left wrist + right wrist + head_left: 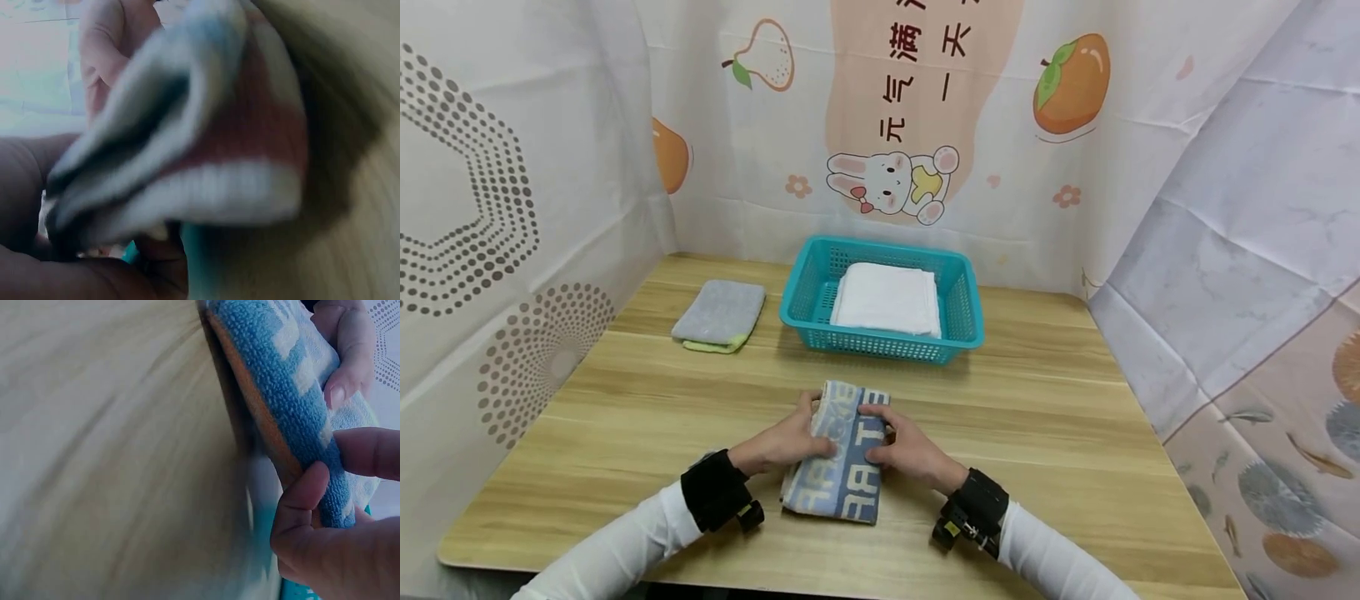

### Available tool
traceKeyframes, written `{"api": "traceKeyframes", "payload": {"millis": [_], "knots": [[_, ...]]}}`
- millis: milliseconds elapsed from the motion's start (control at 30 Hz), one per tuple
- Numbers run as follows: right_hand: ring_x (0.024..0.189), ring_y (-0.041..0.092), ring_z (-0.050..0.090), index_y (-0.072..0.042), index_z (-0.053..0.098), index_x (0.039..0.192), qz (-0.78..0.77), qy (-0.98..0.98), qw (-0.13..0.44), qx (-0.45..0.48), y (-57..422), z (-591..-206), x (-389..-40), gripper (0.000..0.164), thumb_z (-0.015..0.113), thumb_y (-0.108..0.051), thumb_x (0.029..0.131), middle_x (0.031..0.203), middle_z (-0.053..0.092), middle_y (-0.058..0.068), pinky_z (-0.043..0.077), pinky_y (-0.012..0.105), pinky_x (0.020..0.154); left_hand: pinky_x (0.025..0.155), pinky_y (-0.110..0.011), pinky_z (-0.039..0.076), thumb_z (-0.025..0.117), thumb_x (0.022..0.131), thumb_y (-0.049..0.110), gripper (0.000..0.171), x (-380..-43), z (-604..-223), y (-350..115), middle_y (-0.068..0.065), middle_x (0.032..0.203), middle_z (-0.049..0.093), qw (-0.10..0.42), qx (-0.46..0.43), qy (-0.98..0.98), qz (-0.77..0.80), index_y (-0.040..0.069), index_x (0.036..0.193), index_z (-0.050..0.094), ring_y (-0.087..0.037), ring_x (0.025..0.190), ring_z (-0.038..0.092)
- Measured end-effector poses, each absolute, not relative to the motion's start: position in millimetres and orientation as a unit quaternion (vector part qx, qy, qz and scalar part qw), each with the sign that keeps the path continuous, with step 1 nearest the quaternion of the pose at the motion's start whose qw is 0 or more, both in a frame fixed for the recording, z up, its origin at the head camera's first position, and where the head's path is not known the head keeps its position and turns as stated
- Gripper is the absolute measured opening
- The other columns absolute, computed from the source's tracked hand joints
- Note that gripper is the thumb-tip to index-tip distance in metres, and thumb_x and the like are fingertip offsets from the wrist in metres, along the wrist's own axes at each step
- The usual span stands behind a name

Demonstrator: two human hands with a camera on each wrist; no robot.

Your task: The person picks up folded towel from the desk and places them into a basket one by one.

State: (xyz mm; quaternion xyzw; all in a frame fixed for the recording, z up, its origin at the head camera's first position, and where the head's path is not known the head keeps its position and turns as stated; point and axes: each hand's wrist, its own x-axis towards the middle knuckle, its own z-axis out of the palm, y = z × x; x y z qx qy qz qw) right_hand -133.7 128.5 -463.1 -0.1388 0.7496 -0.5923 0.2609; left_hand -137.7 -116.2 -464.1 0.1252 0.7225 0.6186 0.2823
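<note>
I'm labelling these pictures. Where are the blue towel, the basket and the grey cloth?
blue towel (842,467), head view, its printed top face.
basket (880,343), head view, its front wall.
grey cloth (721,312), head view, its top.

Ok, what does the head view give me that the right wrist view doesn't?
Head view only: the teal basket holding a folded white cloth, the grey cloth to its left, and the left hand. Right wrist view only: the blue towel's orange edge and looped pile close up. Both: the right hand pinching the blue towel above the wooden table.
</note>
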Motion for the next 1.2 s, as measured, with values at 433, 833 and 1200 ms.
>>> {"api": "traceKeyframes", "payload": {"millis": [433, 833, 1200], "knots": [[0.128, 0.033, 0.042, -0.017, 0.032, 0.156, -0.493, 0.822, 0.197, -0.207, 134, -465, -135, 0.091, 0.074, 0.003, 0.078, 0.153, 0.031, 0.021, 0.04, 0.047, 0.102, 0.115, -0.058, 0.022, 0.066, 0.092, 0.005, 0.107, -137, -466, -120, -0.026, 0.163, -0.007, 0.168, 0.258, 0.799, 0.516, 0.014, 0.156, -0.019, -0.042, 0.148, 0.013], [0.123, 0.031, 0.042, -0.018, 0.025, 0.158, -0.479, 0.824, 0.204, -0.223, 136, -466, -132, 0.099, 0.076, 0.002, 0.076, 0.153, 0.028, 0.021, 0.04, 0.044, 0.099, 0.113, -0.058, 0.026, 0.076, 0.085, 0.007, 0.094, -139, -466, -124, -0.019, 0.162, 0.02, 0.212, 0.28, 0.818, 0.456, 0.014, 0.159, 0.019, -0.035, 0.146, 0.024], [0.124, 0.035, 0.04, -0.025, 0.02, 0.159, -0.517, 0.802, 0.206, -0.218, 143, -431, -148, 0.1, 0.07, 0.007, 0.078, 0.156, 0.02, 0.021, 0.046, 0.041, 0.092, 0.114, -0.057, 0.026, 0.073, 0.086, 0.005, 0.094, -155, -433, -121, -0.017, 0.163, 0.016, 0.17, 0.313, 0.818, 0.451, 0.013, 0.16, 0.015, -0.033, 0.145, 0.024]]}}
